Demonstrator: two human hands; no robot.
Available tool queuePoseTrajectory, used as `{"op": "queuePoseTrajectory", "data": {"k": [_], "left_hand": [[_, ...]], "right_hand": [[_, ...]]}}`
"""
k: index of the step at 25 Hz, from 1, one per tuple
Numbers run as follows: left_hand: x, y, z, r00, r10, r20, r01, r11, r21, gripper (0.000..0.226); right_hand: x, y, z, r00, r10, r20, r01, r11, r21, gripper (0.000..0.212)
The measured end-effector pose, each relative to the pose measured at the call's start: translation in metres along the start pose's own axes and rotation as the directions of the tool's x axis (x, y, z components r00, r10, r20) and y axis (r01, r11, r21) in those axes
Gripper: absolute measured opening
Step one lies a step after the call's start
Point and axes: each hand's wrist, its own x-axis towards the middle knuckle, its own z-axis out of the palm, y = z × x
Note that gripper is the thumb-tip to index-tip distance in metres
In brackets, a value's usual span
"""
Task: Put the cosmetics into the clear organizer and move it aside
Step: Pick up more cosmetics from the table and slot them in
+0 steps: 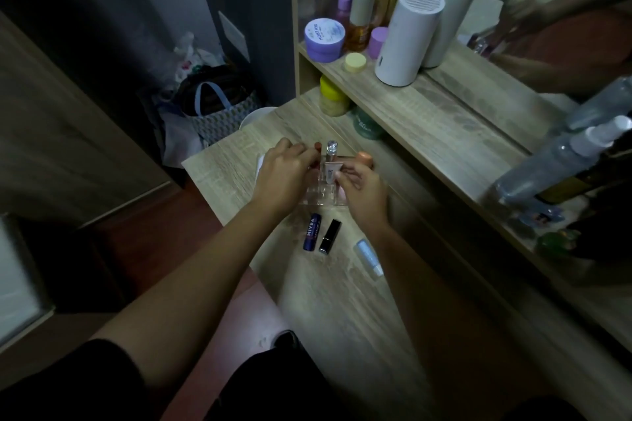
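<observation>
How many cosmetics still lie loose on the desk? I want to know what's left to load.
3: the blue Nivea stick, the black lipstick beside it, and a pale tube further right. The hands may hide others.
</observation>
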Motion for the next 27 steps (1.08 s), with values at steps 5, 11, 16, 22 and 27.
{"op": "queuePoseTrajectory", "data": {"k": [5,11,16,22,27], "left_hand": [[0.006,-0.001,0.002,0.998,0.041,-0.04,-0.034,0.989,0.143,0.024],[0.006,0.0,0.0,0.998,0.024,-0.063,-0.012,0.981,0.196,0.022],[0.006,0.001,0.009,1.0,0.011,-0.001,-0.011,0.968,0.251,0.022],[-0.001,-0.001,0.01,0.997,0.0,-0.075,0.014,0.984,0.177,0.025],[-0.054,-0.016,0.024,0.995,-0.083,-0.055,0.071,0.98,-0.185,0.015]], "right_hand": [[0.002,0.002,0.008,0.998,-0.058,0.002,0.057,0.986,-0.154,0.024],[0.008,0.001,0.01,1.0,-0.006,0.016,0.01,0.97,-0.241,0.024],[0.011,0.004,0.011,1.0,-0.013,0.009,0.015,0.957,-0.291,0.022],[0.007,0.0,0.001,0.998,-0.068,-0.007,0.063,0.958,-0.281,0.028],[-0.042,0.025,-0.032,0.998,-0.006,-0.069,-0.017,0.946,-0.323,0.021]]}}
